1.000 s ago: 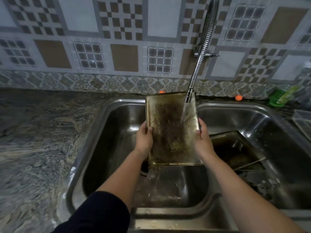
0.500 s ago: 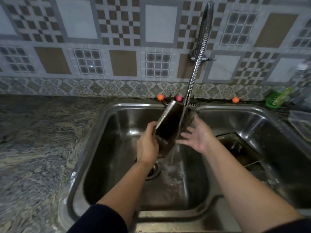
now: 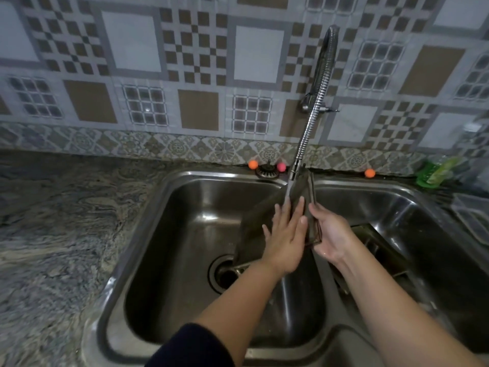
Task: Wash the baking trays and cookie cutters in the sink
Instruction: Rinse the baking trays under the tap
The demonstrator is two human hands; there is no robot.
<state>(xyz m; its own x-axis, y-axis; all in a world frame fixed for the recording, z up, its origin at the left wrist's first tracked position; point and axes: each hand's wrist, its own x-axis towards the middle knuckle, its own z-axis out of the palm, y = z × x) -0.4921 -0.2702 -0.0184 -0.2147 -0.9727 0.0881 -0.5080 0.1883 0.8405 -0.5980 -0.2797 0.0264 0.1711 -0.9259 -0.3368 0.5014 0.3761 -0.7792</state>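
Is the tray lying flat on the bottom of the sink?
No, the baking tray is held up under the faucet, the left hand flat on it, the right hand gripping its edge.

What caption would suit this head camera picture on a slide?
Left hand rubs a baking tray under the running faucet while the right hand grips its edge.

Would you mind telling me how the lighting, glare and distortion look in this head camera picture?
Head view: dim, cool light; glare on the left basin of the sink and on the faucet hose; wide-angle bending curves the counter edge; the tray and far-right green item look soft and murky.
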